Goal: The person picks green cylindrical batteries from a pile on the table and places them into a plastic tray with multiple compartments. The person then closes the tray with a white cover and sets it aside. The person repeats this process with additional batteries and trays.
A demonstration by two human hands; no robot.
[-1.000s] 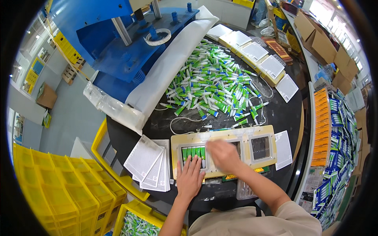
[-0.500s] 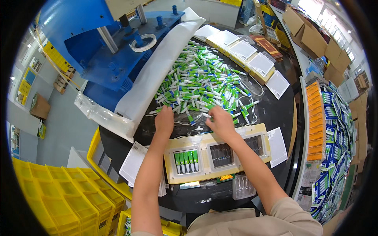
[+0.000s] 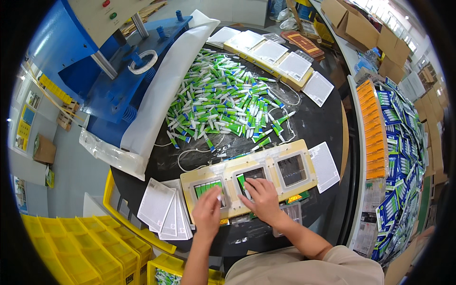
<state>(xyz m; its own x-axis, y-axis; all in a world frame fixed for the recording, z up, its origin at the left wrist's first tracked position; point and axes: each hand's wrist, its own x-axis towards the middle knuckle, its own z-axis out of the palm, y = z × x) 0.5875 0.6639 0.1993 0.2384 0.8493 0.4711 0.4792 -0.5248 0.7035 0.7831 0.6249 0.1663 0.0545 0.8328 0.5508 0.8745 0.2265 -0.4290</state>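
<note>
Just ahead of the fingers (image 3: 254, 186) the tan tray (image 3: 304, 151) walls off the way; beyond it bare dark surface (image 3: 313, 124) gives passage, until the tube heap (image 3: 223, 102) blocks. Left of the fingers lie stacked white cards (image 3: 164, 213).
</note>
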